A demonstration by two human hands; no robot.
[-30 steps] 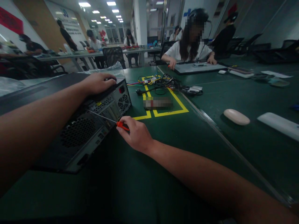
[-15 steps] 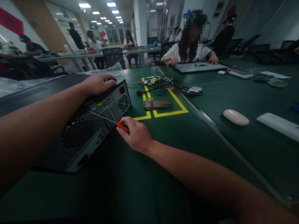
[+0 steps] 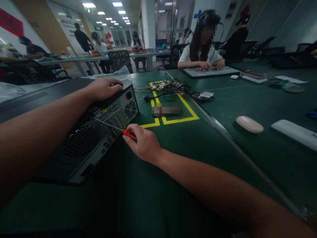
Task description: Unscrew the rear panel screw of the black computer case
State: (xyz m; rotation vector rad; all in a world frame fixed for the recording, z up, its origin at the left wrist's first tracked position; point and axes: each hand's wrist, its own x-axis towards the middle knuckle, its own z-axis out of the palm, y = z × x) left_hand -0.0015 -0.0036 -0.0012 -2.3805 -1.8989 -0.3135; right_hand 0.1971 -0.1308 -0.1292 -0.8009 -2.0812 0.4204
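Note:
A black desktop computer case lies at the left, its metal back panel turned toward me. On its top near the rear edge rests my left hand, palm down, thumb apart from the fingers. In my right hand is a screwdriver with an orange-red handle, pinched between thumb and fingers. Its long thin shaft slants up to the left across the back panel. The tip is near the panel, partly under my left forearm; whether it touches a screw I cannot make out.
A tangle of cables lies on the green table beyond yellow tape. Nearby is a blurred-out object. To the right are a pale mouse and a white bar. A co-worker sits opposite.
My hands, the screwdriver and the case look almost unchanged. Across the table, the co-worker's hands have come together over the board, with an orange-red item near them.

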